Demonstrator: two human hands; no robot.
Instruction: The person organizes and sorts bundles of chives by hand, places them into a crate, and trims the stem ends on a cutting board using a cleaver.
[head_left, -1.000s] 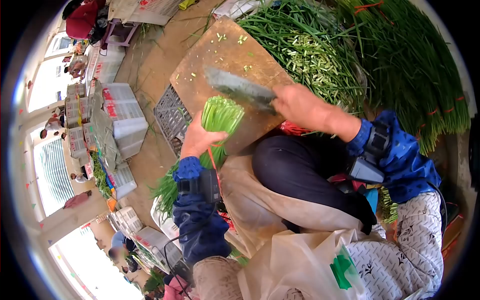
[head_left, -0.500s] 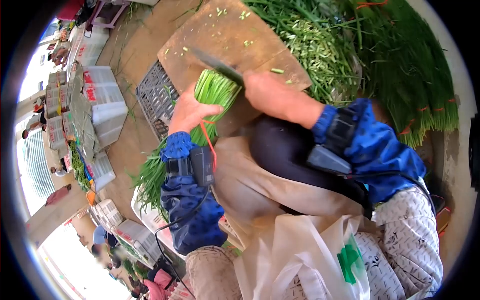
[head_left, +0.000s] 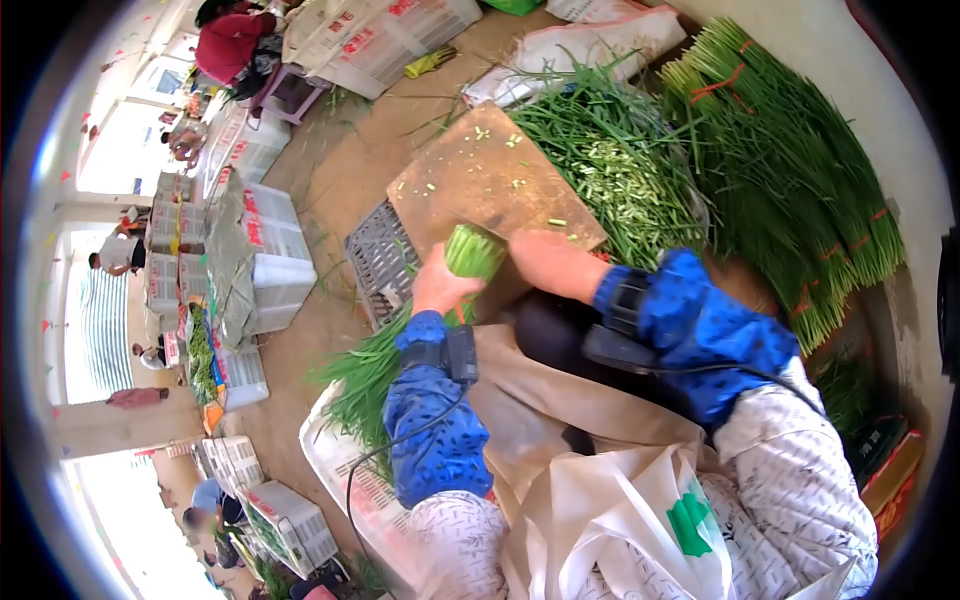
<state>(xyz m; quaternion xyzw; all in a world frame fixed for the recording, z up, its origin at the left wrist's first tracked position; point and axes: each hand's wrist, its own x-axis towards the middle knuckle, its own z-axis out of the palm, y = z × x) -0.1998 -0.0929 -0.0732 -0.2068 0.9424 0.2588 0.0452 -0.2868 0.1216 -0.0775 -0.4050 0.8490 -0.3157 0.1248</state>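
Note:
My left hand point(head_left: 440, 285) is closed round a bunch of green chives point(head_left: 472, 254), just below its cut stem ends. The long leaves point(head_left: 362, 385) trail down beside my left forearm. My right hand point(head_left: 550, 262) grips a knife point(head_left: 486, 231), whose handle is hidden in the fist; the thin, blurred blade lies across the top of the stem ends. Both hands are at the near edge of a worn wooden board point(head_left: 470, 170), which carries small cut stem pieces.
Right of the board lies a heap of trimmings point(head_left: 625, 170). Tied chive bundles point(head_left: 790, 180) lean by the wall. A grey plastic crate point(head_left: 380, 262) shows under the board's left side. White boxes point(head_left: 280, 230) stand to the left, with people farther off.
The camera view has shifted, so board and hands appear lower and farther right. The knife blade, earlier reaching over the board behind the bunch, now lies at its stem ends.

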